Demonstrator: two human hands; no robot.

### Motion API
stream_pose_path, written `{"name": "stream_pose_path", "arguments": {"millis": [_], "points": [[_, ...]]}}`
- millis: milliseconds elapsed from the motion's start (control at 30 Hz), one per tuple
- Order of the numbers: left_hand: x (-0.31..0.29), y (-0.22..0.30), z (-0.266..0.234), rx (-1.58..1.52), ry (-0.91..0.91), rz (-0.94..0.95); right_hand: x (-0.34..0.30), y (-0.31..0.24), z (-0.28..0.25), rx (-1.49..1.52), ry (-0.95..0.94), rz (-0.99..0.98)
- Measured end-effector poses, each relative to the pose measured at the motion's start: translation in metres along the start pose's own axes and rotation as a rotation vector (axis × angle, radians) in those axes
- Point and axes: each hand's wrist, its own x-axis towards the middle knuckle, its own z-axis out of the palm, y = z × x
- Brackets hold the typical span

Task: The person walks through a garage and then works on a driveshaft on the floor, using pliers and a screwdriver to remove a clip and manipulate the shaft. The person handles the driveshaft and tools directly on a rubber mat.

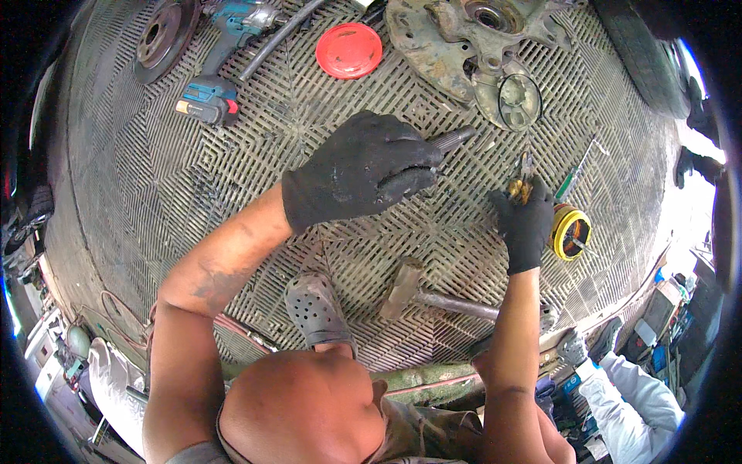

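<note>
Two closed grips: with the left hand (363,170), holding a dark ridged rod (454,139) above the floor mat (232,155); with the right hand (525,228), holding a small tool (520,190), perhaps pliers, beside a yellow tin (556,230). Probably taking up this tool; next, needing a steady rod. Farther, a hammer (402,289)

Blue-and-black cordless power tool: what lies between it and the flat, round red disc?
A long, dark grey rod-like piece lies slantwise between the power tool and the disc, as the head view shows.
</note>
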Motion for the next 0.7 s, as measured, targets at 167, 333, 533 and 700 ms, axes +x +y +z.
{"name": "stream_pose_path", "arguments": {"millis": [167, 333, 533, 700], "points": [[0.004, 0.005, -0.001, -0.078, -0.024, -0.032, 0.003, 0.023, -0.004, 0.41, -0.179, 0.213], [0.007, 0.006, -0.003, -0.057, 0.066, 0.083, -0.037, -0.011, -0.037, 1.617, -0.629, 0.637], [0.002, 0.001, 0.0, -0.11, -0.011, -0.072, -0.088, -0.088, -0.054, 1.611, -1.021, 0.47], [0.013, 0.011, -0.005, -0.011, -0.086, -0.05, -0.097, -0.109, -0.055, 1.371, -0.744, 0.262]]}}
